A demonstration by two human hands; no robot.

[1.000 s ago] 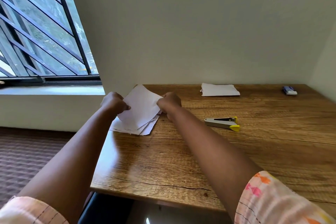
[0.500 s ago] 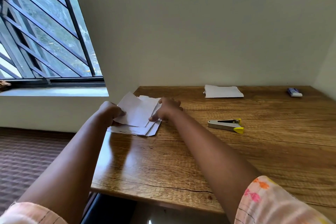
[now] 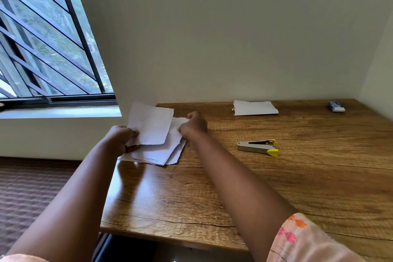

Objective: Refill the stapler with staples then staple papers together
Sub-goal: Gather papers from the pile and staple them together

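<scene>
1. Between the two hands, a loose sheet of paper (image 3: 152, 126) stood lifted above a pile of papers (image 3: 158, 152) at the table's (image 3: 276, 187) left edge.
2. The left hand (image 3: 119, 140) pinched the sheet's lower left corner, fingers curled.
3. The right hand (image 3: 194, 124) was curled at the pile's right side, gripping the papers there.
4. Well to the right of the right hand, the stapler (image 3: 257, 148) lay on the table, apart from the papers.
5. Beyond it lay a folded white stack (image 3: 255, 108) and a small staple box (image 3: 336, 106).
</scene>
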